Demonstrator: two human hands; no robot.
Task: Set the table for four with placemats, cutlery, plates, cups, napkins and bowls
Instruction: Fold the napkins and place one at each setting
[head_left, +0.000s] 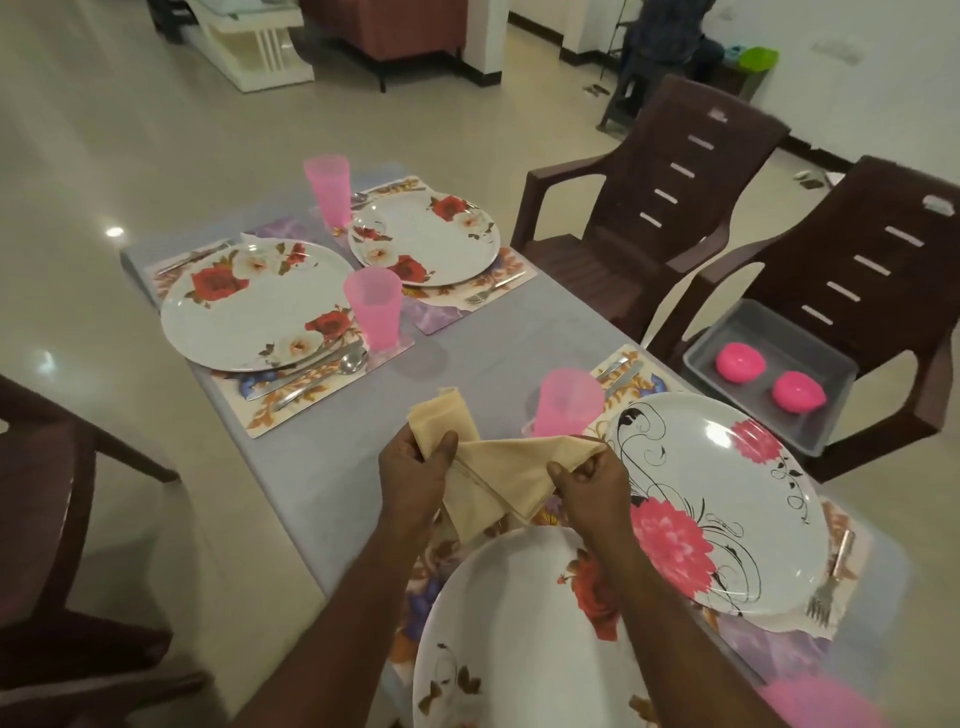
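we pinched the cream cloth napkins (498, 475) between our left hand (413, 480) and right hand (592, 486), each gripping a corner above the rose-patterned plate (519, 639). beyond the napkins stood a pink cup (563, 402). we could read no writing anywhere.

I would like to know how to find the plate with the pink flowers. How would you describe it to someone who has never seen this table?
Start at the grey table and go to its near right corner, beside the chair that carries a grey tray. The pink-flower plate lies there, with a fork at its right edge. Only this plate has pink blooms with thin black swirls; the other three have red roses.
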